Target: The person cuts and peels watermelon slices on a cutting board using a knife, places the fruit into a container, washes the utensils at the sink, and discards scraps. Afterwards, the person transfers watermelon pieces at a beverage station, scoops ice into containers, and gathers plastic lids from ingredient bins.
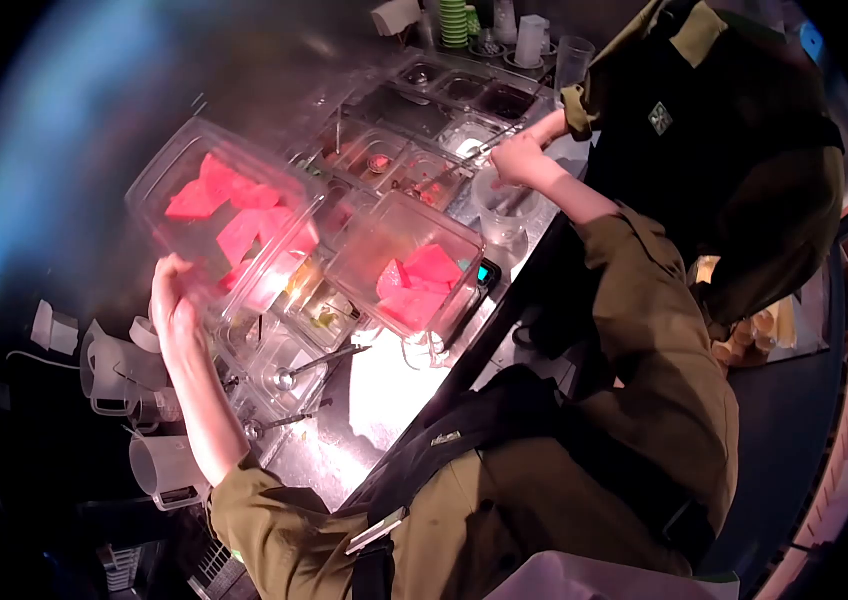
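At the left, my left hand (177,290) grips the lower corner of a large clear tub (159,190), which is tilted and holds several pink-red pieces (244,232). My right hand (521,162) is closed above a clear cup (497,212); what its fingers hold is hard to make out. A thin metal utensil (464,162) lies close to that hand. Between my hands is a smaller clear container (364,235) with more pink-red pieces (419,287), beside a small device with a lit display (485,273).
Inset food bins (374,155) line the metal counter (319,455). Ladles (289,380) rest in bins near its front. Clear jugs (164,465) stand at the lower left, green stacked cups (453,22) at the back. A co-worker's hand (549,127) is just behind my right hand.
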Demonstrator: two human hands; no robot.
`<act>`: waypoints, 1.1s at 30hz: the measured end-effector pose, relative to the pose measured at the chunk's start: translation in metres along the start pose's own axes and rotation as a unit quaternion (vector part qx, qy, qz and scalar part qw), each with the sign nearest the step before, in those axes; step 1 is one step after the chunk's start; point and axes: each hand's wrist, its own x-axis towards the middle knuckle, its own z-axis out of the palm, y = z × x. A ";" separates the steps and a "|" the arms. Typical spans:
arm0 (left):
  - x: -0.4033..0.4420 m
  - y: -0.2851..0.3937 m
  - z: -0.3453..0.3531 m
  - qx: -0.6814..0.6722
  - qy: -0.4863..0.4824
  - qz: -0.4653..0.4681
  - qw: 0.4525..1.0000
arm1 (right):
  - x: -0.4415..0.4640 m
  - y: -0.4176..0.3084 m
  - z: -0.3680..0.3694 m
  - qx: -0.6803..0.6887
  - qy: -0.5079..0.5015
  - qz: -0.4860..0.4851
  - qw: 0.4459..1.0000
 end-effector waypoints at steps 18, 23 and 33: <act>0.126 -0.021 0.239 0.150 -0.157 -0.026 0.976 | 0.136 0.052 -0.098 0.792 0.150 0.279 0.521; 0.086 -0.012 0.139 0.112 -0.143 0.012 0.983 | 0.230 0.132 -0.011 0.596 0.103 0.316 0.731; -0.162 -0.037 -0.065 -0.007 0.309 -0.127 0.942 | 0.327 0.141 0.058 0.350 0.028 0.359 0.865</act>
